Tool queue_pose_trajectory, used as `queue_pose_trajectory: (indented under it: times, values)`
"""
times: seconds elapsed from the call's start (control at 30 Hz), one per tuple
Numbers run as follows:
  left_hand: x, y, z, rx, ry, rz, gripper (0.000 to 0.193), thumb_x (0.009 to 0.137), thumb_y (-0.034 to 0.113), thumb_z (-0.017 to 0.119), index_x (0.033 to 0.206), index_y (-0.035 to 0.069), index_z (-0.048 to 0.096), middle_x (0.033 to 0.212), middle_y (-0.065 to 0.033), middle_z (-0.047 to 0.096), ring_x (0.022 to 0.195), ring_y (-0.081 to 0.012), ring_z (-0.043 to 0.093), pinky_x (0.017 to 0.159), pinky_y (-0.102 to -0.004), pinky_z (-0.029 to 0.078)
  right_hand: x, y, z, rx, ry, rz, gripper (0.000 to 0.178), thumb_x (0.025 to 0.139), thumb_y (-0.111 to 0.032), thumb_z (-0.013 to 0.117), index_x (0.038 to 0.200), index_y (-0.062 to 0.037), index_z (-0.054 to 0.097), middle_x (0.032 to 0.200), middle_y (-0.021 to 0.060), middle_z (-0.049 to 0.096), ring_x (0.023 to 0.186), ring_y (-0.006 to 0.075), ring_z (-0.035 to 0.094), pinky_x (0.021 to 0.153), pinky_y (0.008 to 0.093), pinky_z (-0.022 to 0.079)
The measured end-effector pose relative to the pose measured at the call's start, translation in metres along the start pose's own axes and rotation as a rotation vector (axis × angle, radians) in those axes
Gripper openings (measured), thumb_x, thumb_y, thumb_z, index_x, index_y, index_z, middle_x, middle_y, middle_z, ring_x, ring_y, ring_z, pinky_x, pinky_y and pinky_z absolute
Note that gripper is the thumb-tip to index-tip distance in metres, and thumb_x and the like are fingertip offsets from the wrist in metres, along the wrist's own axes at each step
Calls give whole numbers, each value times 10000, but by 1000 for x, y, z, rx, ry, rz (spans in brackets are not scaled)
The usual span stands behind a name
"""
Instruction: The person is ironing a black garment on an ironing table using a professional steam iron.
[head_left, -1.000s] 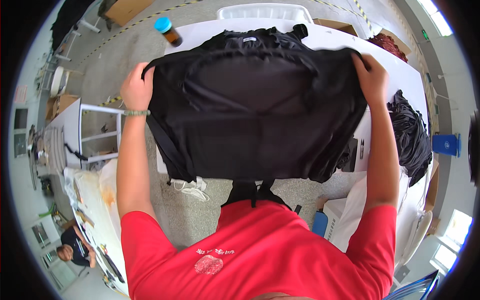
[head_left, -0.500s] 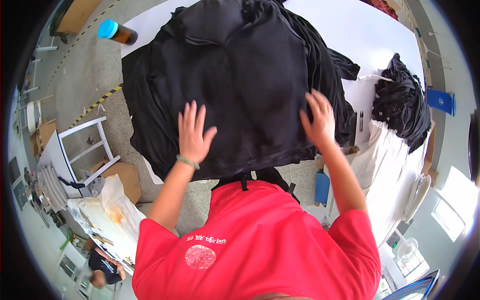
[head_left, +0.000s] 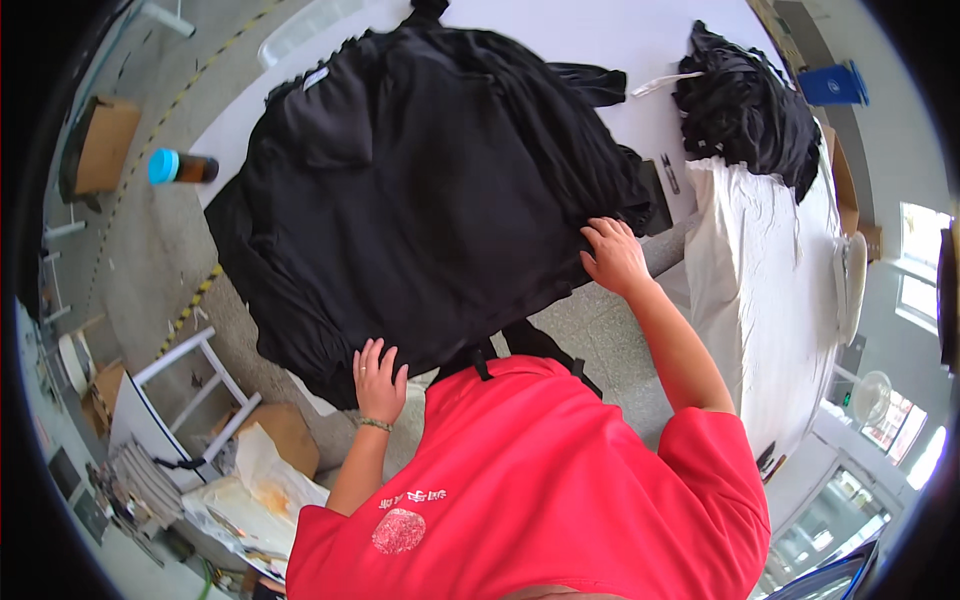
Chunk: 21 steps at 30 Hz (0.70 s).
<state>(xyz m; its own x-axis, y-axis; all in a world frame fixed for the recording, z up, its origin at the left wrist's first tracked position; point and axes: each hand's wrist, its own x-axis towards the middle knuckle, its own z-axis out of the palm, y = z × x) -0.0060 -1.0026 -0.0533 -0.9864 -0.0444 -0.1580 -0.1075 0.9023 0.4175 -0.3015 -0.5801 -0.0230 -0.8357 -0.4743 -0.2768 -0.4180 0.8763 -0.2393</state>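
A large spread of black garments [head_left: 430,190] covers the white table in front of me. Its cloth lies fairly smooth in the middle and gathers into folds at both sides. A small white label [head_left: 316,78] shows at its far left. My left hand [head_left: 380,385] rests on the near left edge of the cloth, fingers stretched out. Over the near right edge lies my right hand [head_left: 614,256], its fingers apart and slightly bent, touching the fabric. Neither hand visibly grips anything.
On the white tabletop [head_left: 655,40], a heap of black clothing [head_left: 745,105] lies at the right, near dark snips [head_left: 669,174]. White cloth [head_left: 765,300] drapes beside it. A blue-capped bottle [head_left: 183,167] stands at the table's left edge. A white frame [head_left: 205,390] is lower left.
My hands have moved from the middle of the cloth to its near edge, the left one coming closer to my body. The view has shifted, and the garments' near edge now slants.
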Motion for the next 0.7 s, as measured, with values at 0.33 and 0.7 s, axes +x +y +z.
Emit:
queue_pose_trajectory:
  times: [0.33,0.7]
  values:
    - [133,143,17,-500,-70,70,283,949,227,717,1177,59,716,1038,-113,746,947,-288,733,827,-391,587,-85,22,-90,271,582,196,507,914,-218,740,1380,-75,601,1421,179,602,1269,375,612,1049,436,522]
    - [97,288,138,-252,-569,257,366,976,323,694,1244,74,701,1069,-110,769,972,-274,741,856,-385,581,-494,156,223,425,-22,1015,375,825,-367,755,972,-22,748,1039,234,749,1019,431,711,875,528,563]
